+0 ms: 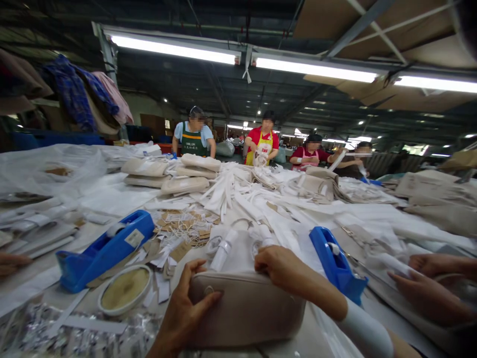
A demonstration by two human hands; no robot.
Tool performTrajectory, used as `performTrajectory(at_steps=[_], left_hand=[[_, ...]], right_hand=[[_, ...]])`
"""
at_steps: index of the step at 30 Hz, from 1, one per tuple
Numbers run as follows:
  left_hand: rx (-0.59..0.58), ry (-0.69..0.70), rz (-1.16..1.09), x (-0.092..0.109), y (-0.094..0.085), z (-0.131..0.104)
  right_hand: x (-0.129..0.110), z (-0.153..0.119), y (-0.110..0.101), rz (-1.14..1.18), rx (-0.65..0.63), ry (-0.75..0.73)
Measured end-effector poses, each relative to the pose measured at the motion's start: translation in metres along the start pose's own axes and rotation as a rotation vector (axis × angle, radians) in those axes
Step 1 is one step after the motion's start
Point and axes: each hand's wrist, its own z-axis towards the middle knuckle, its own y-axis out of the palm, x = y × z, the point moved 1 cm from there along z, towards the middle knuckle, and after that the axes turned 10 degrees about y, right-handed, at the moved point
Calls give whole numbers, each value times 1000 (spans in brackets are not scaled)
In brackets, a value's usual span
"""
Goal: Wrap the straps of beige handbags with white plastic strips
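Note:
A beige bag lies on its side right in front of me, its flat base toward the camera. My left hand grips the bag's left end, thumb on the near face and fingers over the top edge. At the upper right edge of the bag is my right hand, its fingers curled closed beside a white-wrapped strap end; what is between the fingertips is hidden. Another white-wrapped piece stands up behind the bag, left of my right hand.
Blue tape dispensers stand left and right. A round dish and paper tags lie at the left. Heaped white strips fill the middle. Another person's hands work at the right; several people stand across the table.

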Motion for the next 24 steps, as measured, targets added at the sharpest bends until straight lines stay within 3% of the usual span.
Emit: performTrajectory(at_steps=[4,7,10,13,15,18,21,24], left_hand=[[36,28,-22,0,3,-4],[-3,37,-27,1,5,-7],[-22,31,-61,3,7,-9],[-45,27,-130,4,7,-11],[-66,30,-168,2,6,-13],[-39,78,-199,-2,-2,-19],[49,51,-255,-12,-8,-27],[-11,-46,-538,-25,-4,-34]], right_hand=[[0,-9,0,-53,-19,74],[-1,-11,-3,-102,-50,106],[-12,-14,-5,-25,-14,52],[-30,-17,8,97,0,-51],[-39,-19,24,54,7,-52],[-40,-21,46,-62,93,-82],[-33,-21,56,-114,224,-221],[-25,-18,58,-147,335,-310]])
